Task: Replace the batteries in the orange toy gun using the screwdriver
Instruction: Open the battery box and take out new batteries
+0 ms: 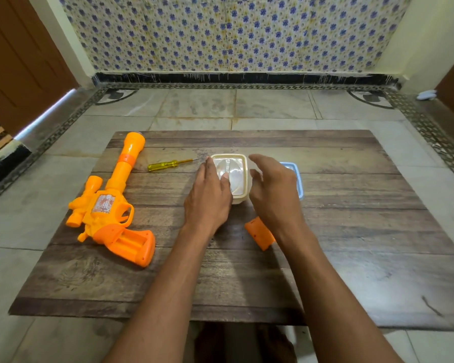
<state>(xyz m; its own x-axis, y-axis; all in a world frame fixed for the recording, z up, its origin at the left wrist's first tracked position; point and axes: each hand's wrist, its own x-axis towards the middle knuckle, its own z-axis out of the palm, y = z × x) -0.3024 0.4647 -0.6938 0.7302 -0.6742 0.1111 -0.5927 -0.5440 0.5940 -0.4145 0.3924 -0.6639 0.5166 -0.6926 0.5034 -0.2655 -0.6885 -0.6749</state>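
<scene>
Over the cream box [243, 179], both hands, left [209, 197] and right [273, 195], fingers loose, gripping nothing.

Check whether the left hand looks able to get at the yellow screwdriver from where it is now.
Probably yes. The left hand rests on the cream container, holding nothing, and the yellow screwdriver lies just to its left on bare wooden board. Nothing stands between them; the orange toy gun lies further left.

On the bench [351, 231], the toy gun [110, 205] lies at the left, barrel pointing away. The screwdriver [168, 164] lies just right of the barrel. Right of that sits a lidded box [236, 174], with a second box [296, 179] beside it. The battery cover [258, 233] lies nearer, in front of the boxes.
</scene>
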